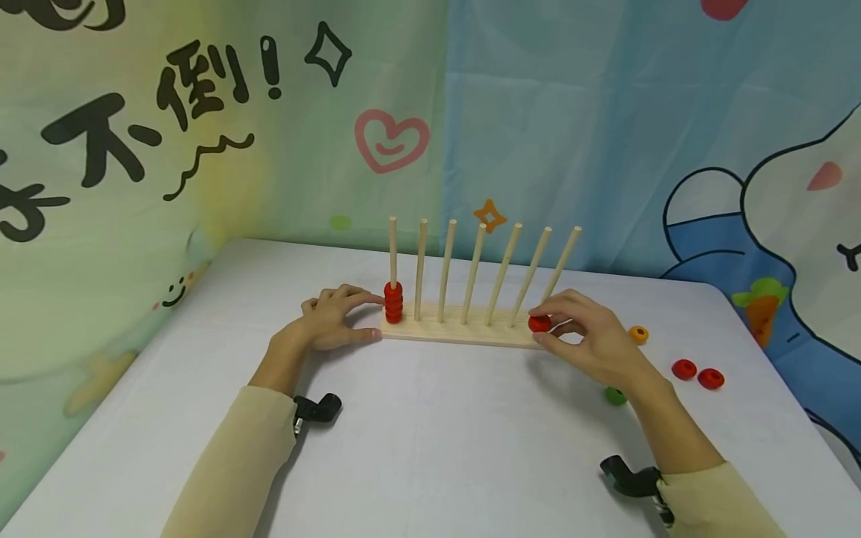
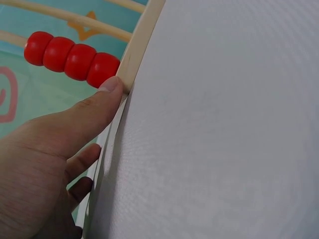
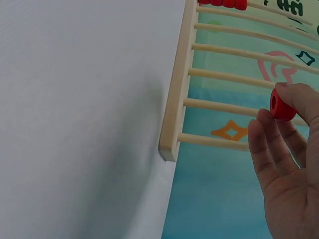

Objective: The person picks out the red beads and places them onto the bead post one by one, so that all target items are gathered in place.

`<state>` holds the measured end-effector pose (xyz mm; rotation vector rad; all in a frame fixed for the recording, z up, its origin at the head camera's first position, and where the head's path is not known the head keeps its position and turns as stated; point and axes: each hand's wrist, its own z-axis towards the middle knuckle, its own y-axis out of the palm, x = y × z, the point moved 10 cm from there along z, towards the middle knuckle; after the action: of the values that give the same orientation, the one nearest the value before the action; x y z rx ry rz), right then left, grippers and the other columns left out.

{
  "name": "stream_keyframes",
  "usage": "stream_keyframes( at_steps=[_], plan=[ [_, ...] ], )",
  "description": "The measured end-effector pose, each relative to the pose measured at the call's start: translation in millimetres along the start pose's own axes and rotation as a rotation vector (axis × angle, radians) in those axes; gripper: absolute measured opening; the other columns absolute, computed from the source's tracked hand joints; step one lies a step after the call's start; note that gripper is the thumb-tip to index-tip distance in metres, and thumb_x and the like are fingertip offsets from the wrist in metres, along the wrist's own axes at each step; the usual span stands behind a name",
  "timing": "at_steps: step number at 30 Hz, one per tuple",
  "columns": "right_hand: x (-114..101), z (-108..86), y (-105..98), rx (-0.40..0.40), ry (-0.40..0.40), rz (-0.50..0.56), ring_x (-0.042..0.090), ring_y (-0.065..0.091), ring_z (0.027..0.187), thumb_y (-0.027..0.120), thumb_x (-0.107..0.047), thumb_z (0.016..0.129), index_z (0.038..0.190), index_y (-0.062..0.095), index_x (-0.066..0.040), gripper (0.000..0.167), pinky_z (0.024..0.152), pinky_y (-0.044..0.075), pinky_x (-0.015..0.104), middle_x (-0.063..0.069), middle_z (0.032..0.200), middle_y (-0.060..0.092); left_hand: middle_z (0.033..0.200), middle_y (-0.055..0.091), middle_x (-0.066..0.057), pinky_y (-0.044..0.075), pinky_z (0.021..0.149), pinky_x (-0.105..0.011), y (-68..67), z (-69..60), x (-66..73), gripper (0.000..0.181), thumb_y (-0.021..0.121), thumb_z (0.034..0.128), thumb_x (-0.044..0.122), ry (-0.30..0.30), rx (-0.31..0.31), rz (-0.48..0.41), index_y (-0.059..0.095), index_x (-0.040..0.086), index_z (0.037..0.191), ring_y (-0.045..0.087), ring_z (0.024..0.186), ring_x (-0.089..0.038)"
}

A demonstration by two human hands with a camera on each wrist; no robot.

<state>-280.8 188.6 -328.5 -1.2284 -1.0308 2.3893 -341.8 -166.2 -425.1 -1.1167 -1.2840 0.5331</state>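
White table, wooden peg rack, loose beads

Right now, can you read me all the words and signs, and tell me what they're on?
"不": on the cloth backdrop.
"倒!": same backdrop, higher and further right.
Top-left writing and left-edge writing: same backdrop, cut off, so I can't read them surely.
I see no words or numbers on the red beads or wooden peg stand.
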Motion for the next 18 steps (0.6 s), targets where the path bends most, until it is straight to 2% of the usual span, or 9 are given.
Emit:
stream_keyframes(
  at_steps=[6, 18],
  plan=[
    [-3.7, 5.7, 3.5, -0.004, 0.005, 0.004, 0.014, 0.068, 0.092, 0.079, -0.001, 0.088, 0.118, 0.072, -0.013, 0.034, 0.083, 0.058, 0.021, 0.0, 0.113, 0.064, 0.156, 0.041, -0.002, 0.021, 0.105, -0.067, -0.3, -1.5, -1.0, 0.064, 0.069, 0.0876, 0.065, -0.004, 0.002, 0.005, 0.052, 0.044, 0.146, 0.033, 0.141, -0.041],
    [-15.9, 15.3, 10.6, 0.002, -0.031, 0.048, 0.017, 0.068, 0.093, 0.079, -0.002, 0.089, 0.119, 0.072, -0.012, 0.033, 0.083, 0.058, 0.022, 0.003, 0.113, 0.065, 0.157, 0.04, -0.004, 0.02, 0.105, -0.069, 0.0, -1.5, -0.2, 0.065, 0.069, 0.0879, 0.064, -0.002, -0.003, -0.002, 0.052, 0.042, 0.147, 0.032, 0.141, -0.042]
  ],
)
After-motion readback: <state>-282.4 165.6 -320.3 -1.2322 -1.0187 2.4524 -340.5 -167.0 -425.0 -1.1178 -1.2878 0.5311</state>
